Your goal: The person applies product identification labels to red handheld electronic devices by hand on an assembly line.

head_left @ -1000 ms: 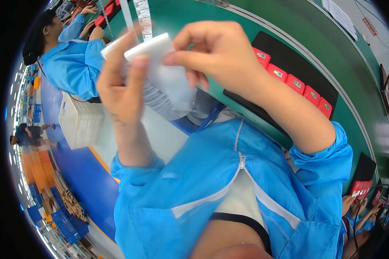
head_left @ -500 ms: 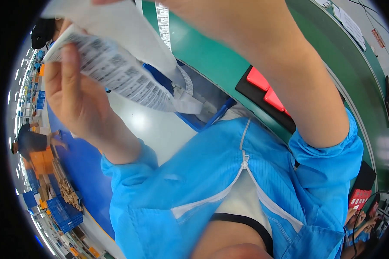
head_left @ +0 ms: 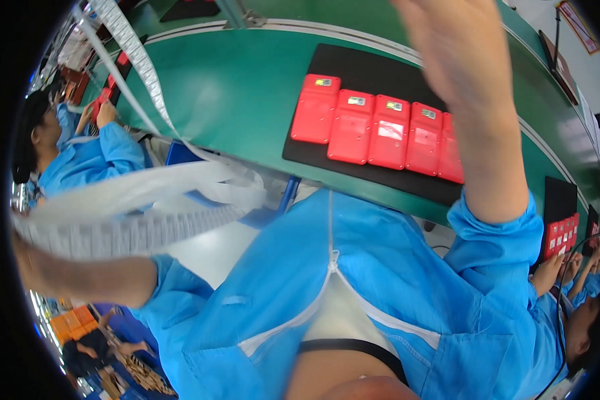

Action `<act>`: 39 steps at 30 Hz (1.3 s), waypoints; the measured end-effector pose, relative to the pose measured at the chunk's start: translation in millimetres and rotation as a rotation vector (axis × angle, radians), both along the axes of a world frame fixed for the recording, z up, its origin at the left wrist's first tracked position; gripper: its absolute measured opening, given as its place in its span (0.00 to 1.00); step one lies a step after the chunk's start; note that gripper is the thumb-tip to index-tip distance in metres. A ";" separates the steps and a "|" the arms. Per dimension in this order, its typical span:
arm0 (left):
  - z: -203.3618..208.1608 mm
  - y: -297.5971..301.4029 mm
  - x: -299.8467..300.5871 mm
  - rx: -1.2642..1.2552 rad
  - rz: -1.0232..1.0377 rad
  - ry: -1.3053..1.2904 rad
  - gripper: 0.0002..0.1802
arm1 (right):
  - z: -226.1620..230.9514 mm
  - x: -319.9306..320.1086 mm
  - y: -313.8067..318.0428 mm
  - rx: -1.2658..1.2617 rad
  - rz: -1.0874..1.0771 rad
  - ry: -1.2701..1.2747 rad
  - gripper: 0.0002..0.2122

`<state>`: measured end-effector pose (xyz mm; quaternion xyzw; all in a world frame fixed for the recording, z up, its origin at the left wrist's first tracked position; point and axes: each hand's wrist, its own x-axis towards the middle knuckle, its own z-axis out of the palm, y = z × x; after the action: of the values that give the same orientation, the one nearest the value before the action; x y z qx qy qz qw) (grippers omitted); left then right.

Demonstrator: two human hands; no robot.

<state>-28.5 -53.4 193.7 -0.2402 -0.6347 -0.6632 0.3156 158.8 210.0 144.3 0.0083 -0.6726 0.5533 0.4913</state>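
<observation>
A long strip of labels [head_left: 133, 230] on white backing loops out from my left hand [head_left: 28, 260] at the far left, which grips its end; motion blurs the fingers. The strip sags toward a blue bin [head_left: 290, 195] at the table's edge. Above the bench on the right is my right hand [head_left: 447, 47], its fingers cut off by the top of the picture. Below and left of it, a row of several red handheld devices [head_left: 388, 131] lies on a black mat [head_left: 373, 67]. One device bears a white label.
The green bench [head_left: 227, 87] curves across the top, with another label strip [head_left: 133, 57] hanging over it at left. A co-worker [head_left: 103, 150] in blue handles a red device at left. More co-workers [head_left: 557, 280] sit at right beside another black mat with red devices.
My view has turned toward the bench, bringing the row of red devices into sight. The left hand now shows farther left and lower, with the label strip stretched out from it.
</observation>
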 end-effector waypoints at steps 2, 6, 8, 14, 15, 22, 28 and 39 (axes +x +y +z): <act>-6.8 -9.5 12.5 0.072 0.257 -0.083 0.07 | -22.3 39.7 16.9 -0.045 -0.182 -0.055 0.10; -98.0 -1.4 33.0 -0.741 -0.444 -0.327 0.12 | -84.1 91.0 10.8 -0.137 -0.460 -0.351 0.07; -152.0 19.2 49.4 -0.566 -1.058 -0.812 0.08 | -112.3 97.7 -6.1 -0.147 -0.352 -0.440 0.08; -196.1 94.1 106.2 -0.734 -1.271 -0.949 0.08 | -142.5 92.7 -56.3 -0.646 0.098 -0.538 0.12; -191.9 103.7 111.7 -0.723 -1.318 -1.010 0.08 | -144.5 90.8 -59.1 -0.713 0.109 -0.453 0.11; -182.6 129.6 134.5 -0.716 -1.362 -1.034 0.08 | -161.3 94.5 -63.4 -0.824 0.011 -0.249 0.05; -183.3 135.1 136.8 -1.105 -1.523 -0.692 0.07 | -156.4 131.1 -35.5 -0.262 -0.585 -0.174 0.03; -183.7 129.7 115.7 -0.811 -1.304 -0.952 0.07 | -168.1 183.6 21.3 -0.764 -0.489 -0.783 0.04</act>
<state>87.2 76.2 10.0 -0.3454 -0.6210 -0.4651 -0.5280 342.4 231.3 -23.8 -0.5286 -0.5393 0.5887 0.2882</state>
